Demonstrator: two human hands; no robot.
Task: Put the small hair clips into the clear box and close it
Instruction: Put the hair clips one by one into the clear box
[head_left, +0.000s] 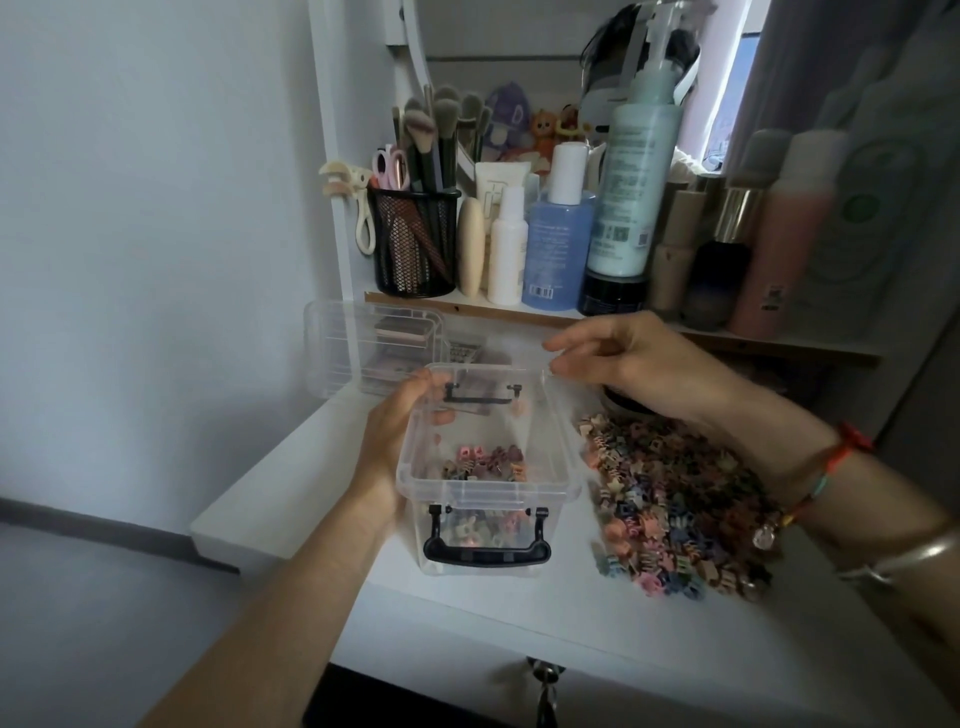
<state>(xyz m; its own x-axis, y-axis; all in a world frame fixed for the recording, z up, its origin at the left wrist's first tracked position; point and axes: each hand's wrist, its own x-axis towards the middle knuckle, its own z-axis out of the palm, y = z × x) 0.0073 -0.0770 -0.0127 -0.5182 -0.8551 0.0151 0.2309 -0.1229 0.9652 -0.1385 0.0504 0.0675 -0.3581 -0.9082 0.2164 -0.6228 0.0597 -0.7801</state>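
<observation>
The clear box (415, 480) with black handles stands open on the white table, with several small pastel hair clips (483, 462) on its floor. My left hand (402, 421) grips the box's far left rim, thumb inside. My right hand (623, 358) hovers over the far right corner with its fingers loosely spread and nothing visible in them. A pinkish clip (518, 408) shows just below it, inside the box. A large pile of hair clips (670, 499) lies on the table right of the box, under my right forearm.
A clear lid (363, 338) leans behind the box at the back left. Above, a shelf holds a black mesh brush cup (415, 244) and several bottles (631, 192). The table edge (249, 499) drops off left of the box. A key (543, 675) hangs at the front.
</observation>
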